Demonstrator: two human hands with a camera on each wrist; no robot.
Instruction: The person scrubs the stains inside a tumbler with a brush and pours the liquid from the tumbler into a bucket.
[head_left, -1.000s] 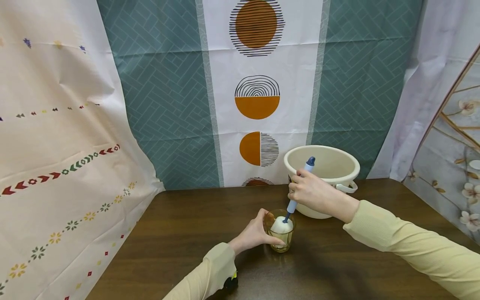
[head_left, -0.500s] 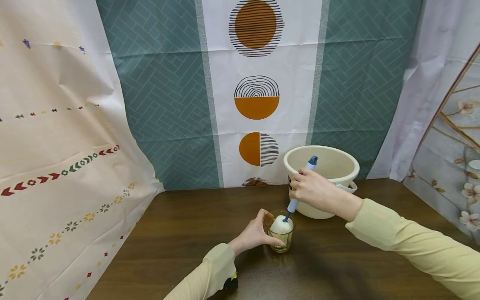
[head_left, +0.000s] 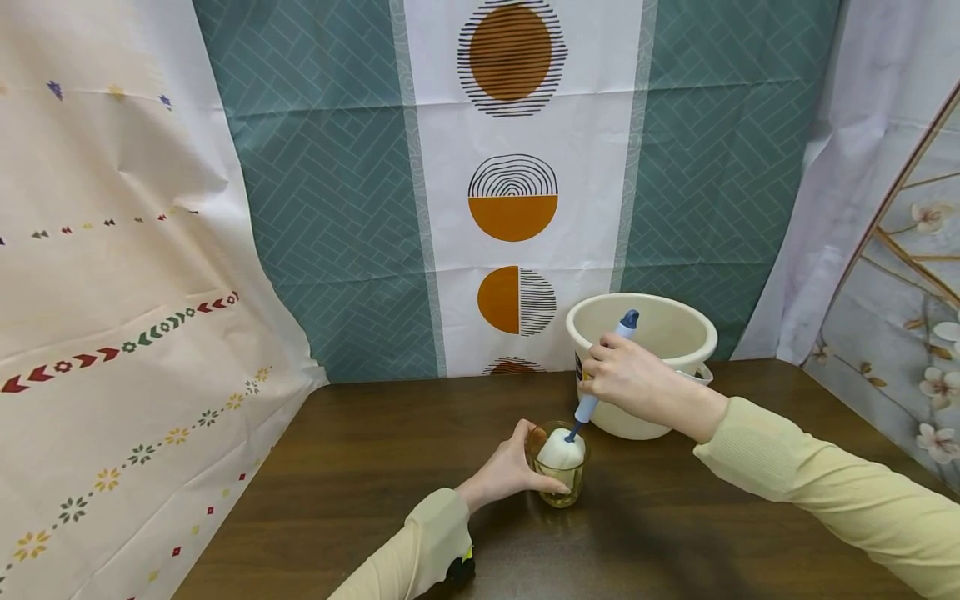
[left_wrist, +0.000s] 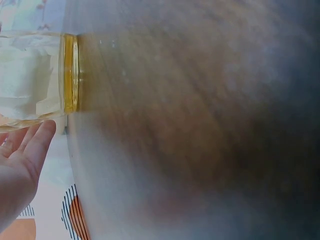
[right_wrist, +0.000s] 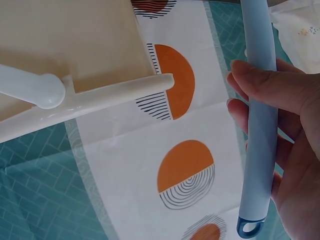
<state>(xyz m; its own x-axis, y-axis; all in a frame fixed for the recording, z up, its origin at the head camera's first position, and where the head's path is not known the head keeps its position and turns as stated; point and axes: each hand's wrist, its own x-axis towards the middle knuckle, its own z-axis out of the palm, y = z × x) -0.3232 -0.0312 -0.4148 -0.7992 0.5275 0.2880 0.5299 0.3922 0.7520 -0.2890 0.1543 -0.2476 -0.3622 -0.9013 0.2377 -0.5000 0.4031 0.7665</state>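
Observation:
My left hand grips a clear amber drinking glass from its left side, thumb in front. In the left wrist view the glass shows its thick base close over the table, with fingers along its wall. Inside the glass sits the white sponge head of a cup brush, its top level with the rim. My right hand holds the brush's light blue handle, fingers and thumb wrapped round it. The handle leans up and to the right, its dark blue hanging loop at the top.
A cream bucket with a white carry handle stands right behind my right hand. A small black object with a yellow-green bit lies partly behind my left sleeve. Patterned cloths hang at the back and both sides of the brown wooden table.
The top of the brush handle has tilted slightly to the right, and my right hand has shifted a little that way. My left hand and the glass stay nearly where they were.

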